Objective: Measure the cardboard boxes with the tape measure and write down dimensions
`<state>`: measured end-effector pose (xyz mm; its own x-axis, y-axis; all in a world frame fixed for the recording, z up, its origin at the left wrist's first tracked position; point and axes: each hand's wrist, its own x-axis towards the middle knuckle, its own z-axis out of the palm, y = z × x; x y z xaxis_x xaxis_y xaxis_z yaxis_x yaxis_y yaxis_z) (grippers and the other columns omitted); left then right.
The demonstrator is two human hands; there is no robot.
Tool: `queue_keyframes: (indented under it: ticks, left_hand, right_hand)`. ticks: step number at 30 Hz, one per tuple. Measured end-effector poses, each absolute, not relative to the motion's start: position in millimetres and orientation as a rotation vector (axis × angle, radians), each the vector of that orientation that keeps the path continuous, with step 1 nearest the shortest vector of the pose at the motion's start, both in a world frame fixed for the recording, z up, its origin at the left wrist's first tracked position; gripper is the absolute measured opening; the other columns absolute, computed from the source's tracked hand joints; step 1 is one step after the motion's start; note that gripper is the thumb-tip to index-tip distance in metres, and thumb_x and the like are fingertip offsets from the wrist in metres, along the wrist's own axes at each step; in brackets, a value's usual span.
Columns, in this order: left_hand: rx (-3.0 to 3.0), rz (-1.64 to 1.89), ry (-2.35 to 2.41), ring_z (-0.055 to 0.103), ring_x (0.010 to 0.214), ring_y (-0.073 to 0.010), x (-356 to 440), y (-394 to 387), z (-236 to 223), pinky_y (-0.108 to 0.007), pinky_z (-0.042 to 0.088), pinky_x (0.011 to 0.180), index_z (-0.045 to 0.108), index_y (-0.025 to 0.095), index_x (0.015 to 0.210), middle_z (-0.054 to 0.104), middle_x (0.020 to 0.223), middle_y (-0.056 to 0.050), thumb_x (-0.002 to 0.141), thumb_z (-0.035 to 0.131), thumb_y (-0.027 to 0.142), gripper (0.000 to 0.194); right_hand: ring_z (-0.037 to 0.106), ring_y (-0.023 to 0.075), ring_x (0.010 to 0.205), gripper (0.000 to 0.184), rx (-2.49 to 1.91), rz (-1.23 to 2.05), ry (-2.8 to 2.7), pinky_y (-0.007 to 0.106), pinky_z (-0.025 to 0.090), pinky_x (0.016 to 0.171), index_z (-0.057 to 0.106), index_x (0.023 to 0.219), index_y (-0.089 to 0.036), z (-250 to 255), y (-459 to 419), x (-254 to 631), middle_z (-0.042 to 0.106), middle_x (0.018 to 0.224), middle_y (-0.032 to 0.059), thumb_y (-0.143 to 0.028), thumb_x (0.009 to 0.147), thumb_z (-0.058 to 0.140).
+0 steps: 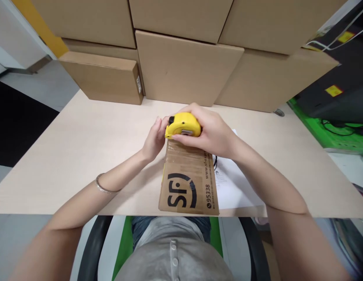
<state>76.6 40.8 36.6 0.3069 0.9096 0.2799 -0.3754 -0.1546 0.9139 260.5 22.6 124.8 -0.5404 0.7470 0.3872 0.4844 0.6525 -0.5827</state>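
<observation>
A yellow tape measure (185,125) is gripped in my right hand (212,128), its thumb along the near side and its fingers over the top. It is at the far end of a brown cardboard box (184,164) with black "SF" print and clear packing tape. Close by the tape measure's left end and the box's far left corner, my left hand (154,140) is closed, thumb upward. Its fingertips are partly behind the tape measure, so what they hold is hidden. A thin yellow strip shows along the box's left edge.
White paper (235,187) lies under the box's right side, with a black cord (215,161) on it. Large cardboard boxes (187,70) line the table's back, with a flatter box (111,80) at left. Dark equipment (339,78) stands on a green surface at right.
</observation>
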Motion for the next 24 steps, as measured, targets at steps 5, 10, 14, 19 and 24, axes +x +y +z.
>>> queue_keyframes:
  ticks: [5, 10, 14, 19, 24]
  left_hand:
    - [1.229, 1.253, 0.511, 0.066, 0.104, -0.026, 76, 49, 21, -0.043, 0.053, 0.099, 0.068, 0.024, 0.096, 0.071, 0.102, -0.003, 0.087, 0.069, 0.058, 0.035]
    - [1.29, 1.171, 0.497, 0.065, 0.102, -0.0237, 71, 55, 15, -0.037, 0.055, 0.084, 0.068, 0.028, 0.105, 0.066, 0.116, -0.003, 0.082, 0.075, 0.056, 0.036]
    - [1.356, 1.176, 0.501, 0.064, 0.099, -0.0245, 71, 57, 15, -0.038, 0.055, 0.08, 0.068, 0.028, 0.105, 0.065, 0.111, -0.004, 0.081, 0.076, 0.059, 0.039]
    - [1.348, 1.161, 0.447, 0.065, 0.091, -0.0215, 70, 59, 15, -0.035, 0.054, 0.075, 0.067, 0.027, 0.106, 0.065, 0.105, -0.003, 0.083, 0.077, 0.057, 0.039]
    - [1.359, 1.138, 0.429, 0.066, 0.096, -0.0225, 69, 62, 14, -0.034, 0.054, 0.076, 0.065, 0.026, 0.105, 0.066, 0.109, -0.004, 0.083, 0.077, 0.057, 0.04]
  right_hand:
    - [0.07, 0.0264, 0.094, 0.027, -0.989, 0.509, -2.334, 0.039, 0.051, 0.081, 0.066, 0.108, -0.026, 129, 23, 273, 0.076, 0.109, 0.0055, -0.04, 0.088, 0.077]
    - [0.068, 0.0249, 0.086, 0.027, -1.117, 0.572, -2.222, 0.039, 0.052, 0.075, 0.07, 0.102, -0.025, 131, 9, 330, 0.074, 0.099, 0.0045, -0.042, 0.084, 0.082]
    - [0.066, 0.0223, 0.078, 0.027, -1.206, 0.628, -2.131, 0.036, 0.052, 0.067, 0.07, 0.098, -0.027, 124, 3, 358, 0.073, 0.094, 0.0024, -0.041, 0.08, 0.085]
    - [0.067, 0.0243, 0.082, 0.025, -1.228, 0.6, -2.14, 0.039, 0.052, 0.07, 0.069, 0.098, -0.03, 121, 2, 356, 0.073, 0.096, 0.0022, -0.041, 0.08, 0.084]
    - [0.065, 0.0233, 0.075, 0.025, -1.24, 0.592, -2.187, 0.037, 0.05, 0.065, 0.068, 0.093, -0.029, 131, 3, 357, 0.071, 0.087, 0.0014, -0.045, 0.081, 0.083]
